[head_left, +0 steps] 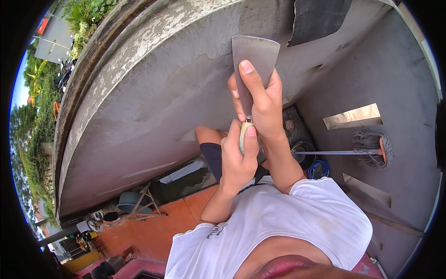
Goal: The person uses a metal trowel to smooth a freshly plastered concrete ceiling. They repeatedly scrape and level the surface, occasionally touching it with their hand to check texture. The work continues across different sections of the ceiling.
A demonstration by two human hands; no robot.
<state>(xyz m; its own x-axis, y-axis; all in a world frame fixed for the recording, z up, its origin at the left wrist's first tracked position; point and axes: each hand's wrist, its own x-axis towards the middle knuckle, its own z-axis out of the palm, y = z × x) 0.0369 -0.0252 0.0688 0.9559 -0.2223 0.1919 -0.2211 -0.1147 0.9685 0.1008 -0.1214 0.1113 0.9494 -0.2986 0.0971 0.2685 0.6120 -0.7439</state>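
White shirt [278,211] nearest; left hand [239,160] closed round scraper handle [244,132], right hand [262,100] pinching blade [256,49]

Covered, cropped or too small to tell

The left hand [239,151] covers much of the pale handle [243,135] of the scraper [245,95]; the thumb [251,76] of the right hand [263,100] hides part of the blade [256,49], behind which the same hand's fingers [235,93] pass partly out of sight. The right forearm [284,162] covers part of a dark bucket [305,161], where the end of the mop pole [334,152] cannot be made out. A wooden frame [143,197] partly screens the basin [130,201], and small items [88,232] beyond are too tiny to name. The view's edges cut off the dark sheet [320,18], the greenery [28,139] and the person's face [288,269]
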